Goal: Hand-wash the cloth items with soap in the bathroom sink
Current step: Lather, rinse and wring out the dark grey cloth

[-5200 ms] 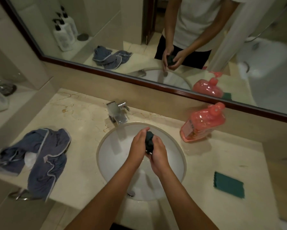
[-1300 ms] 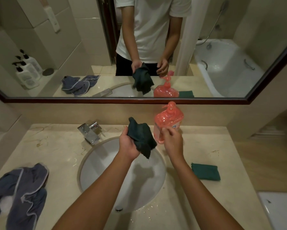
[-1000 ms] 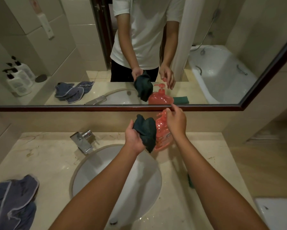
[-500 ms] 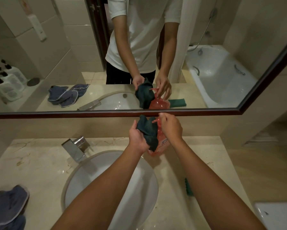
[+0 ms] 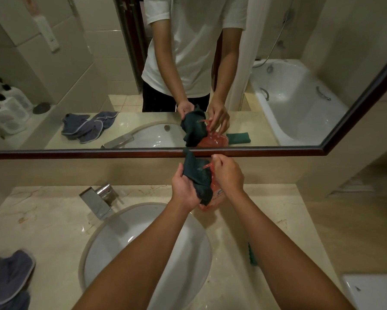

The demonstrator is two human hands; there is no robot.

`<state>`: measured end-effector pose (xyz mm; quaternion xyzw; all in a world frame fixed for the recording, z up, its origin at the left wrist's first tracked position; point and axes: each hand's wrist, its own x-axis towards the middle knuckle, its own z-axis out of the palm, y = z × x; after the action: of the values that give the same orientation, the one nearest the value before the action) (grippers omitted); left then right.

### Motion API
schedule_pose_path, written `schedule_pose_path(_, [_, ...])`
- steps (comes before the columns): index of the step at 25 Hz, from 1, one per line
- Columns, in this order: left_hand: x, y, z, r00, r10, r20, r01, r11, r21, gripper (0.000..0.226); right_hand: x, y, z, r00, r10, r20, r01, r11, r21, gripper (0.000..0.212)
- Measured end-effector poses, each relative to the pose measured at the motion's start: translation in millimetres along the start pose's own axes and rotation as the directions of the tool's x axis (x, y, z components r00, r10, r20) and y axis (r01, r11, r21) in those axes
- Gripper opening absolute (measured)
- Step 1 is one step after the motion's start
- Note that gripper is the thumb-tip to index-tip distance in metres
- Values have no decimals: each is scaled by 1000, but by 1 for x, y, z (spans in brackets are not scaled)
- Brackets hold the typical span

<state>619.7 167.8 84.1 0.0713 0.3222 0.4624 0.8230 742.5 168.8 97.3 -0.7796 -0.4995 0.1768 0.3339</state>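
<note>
My left hand (image 5: 184,189) grips the dark green cloth (image 5: 198,177) under the pump spout — my right hand (image 5: 227,173), fingers curled, presses the red soap bottle (image 5: 212,198) beside the sink (image 5: 112,222).

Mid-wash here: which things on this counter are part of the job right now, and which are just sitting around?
In use:
- dark green cloth, held in the left hand
- red soap bottle, right hand on its pump
- sink
- faucet

Waiting for washing, as far as I can judge:
- blue cloth
- folded green cloth, mostly hidden by the right arm
</note>
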Motion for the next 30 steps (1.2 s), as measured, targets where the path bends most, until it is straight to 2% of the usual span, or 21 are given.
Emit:
schedule_pose_path(4, [-11,1,2,1000,-4,-19,5,1000,7,67,4,-3,2,999,24,29,-24,1000,17,37])
schedule_pose_path(8, [-33,8,-5,997,8,-72,-5,999,45,66,-3,-7,0,997,44,70,-53,988,147,34])
schedule_pose_path(12, [-64,20,-22,996,31,-87,-29,999,23,65,-53,-25,-2,987,-93,-134,114,981,160,40])
schedule_pose_path(14, [-81,27,-34,996,43,-72,-41,999,29,67,-84,-37,0,984,-128,-126,158,950,269,34])
schedule_pose_path(16, [-98,34,-45,996,64,-56,-62,998,28,67,-111,-51,5,998,-55,24,39,902,430,27])
schedule_pose_path(18, [-114,41,-56,995,91,-45,-90,996,22,67,-130,-62,15,968,76,238,-201,803,561,27])
schedule_pose_path(20, [-129,47,-65,991,124,-46,-123,992,6,65,-145,-68,31,876,147,460,-419,706,571,36])
schedule_pose_path(23, [-149,57,-77,987,148,-66,-149,989,-11,65,-166,-70,57,682,102,724,-692,411,594,61])
schedule_pose_path(25, [-163,64,-84,985,146,-95,-146,989,4,65,-177,-76,70,644,81,761,-748,279,603,60])
schedule_pose_path(27, [-174,71,-94,979,147,-142,-138,988,72,62,-186,-86,80,661,103,743,-745,209,634,49])
schedule_pose_path(28, [-178,75,-100,973,152,-174,-133,984,118,60,-189,-90,86,681,118,722,-727,227,648,43])
schedule_pose_path(30, [-183,84,-117,953,168,-250,-111,967,229,56,-197,-99,99,731,157,664,-664,385,641,36])
